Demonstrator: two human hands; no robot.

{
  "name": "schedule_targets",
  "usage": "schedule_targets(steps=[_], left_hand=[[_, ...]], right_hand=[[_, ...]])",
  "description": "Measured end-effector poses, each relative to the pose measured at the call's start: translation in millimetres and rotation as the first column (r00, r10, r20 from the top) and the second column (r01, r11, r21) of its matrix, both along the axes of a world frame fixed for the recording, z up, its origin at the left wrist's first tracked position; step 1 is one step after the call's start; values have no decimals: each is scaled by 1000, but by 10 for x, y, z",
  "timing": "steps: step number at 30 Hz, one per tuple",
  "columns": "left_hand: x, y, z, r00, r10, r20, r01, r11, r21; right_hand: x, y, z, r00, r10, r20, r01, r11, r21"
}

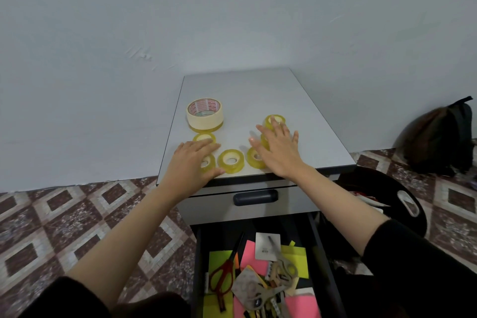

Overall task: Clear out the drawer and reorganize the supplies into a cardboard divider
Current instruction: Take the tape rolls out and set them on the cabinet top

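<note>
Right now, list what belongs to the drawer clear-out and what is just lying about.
Job: small tape rolls, big tape roll, cabinet top, open drawer, red scissors, coloured paper, left hand, right hand.
Lying about: backpack by the wall, black bag beside the cabinet.
</note>
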State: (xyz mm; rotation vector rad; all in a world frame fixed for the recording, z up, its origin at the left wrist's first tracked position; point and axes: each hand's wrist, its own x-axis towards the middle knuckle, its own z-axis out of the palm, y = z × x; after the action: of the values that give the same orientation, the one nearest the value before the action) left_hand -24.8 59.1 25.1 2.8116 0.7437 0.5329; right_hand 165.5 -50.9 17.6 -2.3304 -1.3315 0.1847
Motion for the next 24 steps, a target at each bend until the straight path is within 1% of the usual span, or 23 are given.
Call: schedule_targets(steps=[2,4,7,9,11,13,17,21,24], left_hand=[[-103,50,51,1000,23,4,-22,997,-74],[-201,105,89,996,54,-67,-63,988,-143],[-272,197,63,974,56,-218,-102,973,-206],[-274,221,11,946,35,-321,-98,978,-184],[-258,210,-49,924,30,-381,-99,982,-163],[-234,184,-78,922,40,-384,-111,980,-165],[-192,180,-78,925,53,-377,-121,980,-158],[-180,195,-88,928,65,-367,-126,981,-147],[-168,201,-108,938,83,-336,-138,980,-141]], right_hand=[[82,-65,17,998,20,-52,-18,999,37],[148,-143,12,996,63,-60,-61,997,39],[155,-230,-51,987,158,34,-159,987,14],[123,-262,-97,973,203,109,-203,979,-8],[119,-273,-135,962,224,159,-221,975,-33],[127,-272,-149,951,242,193,-234,970,-61],[94,-240,-130,944,257,208,-243,966,-92],[50,-219,-140,942,250,225,-242,968,-60],[9,-211,-156,944,258,206,-257,966,-34]])
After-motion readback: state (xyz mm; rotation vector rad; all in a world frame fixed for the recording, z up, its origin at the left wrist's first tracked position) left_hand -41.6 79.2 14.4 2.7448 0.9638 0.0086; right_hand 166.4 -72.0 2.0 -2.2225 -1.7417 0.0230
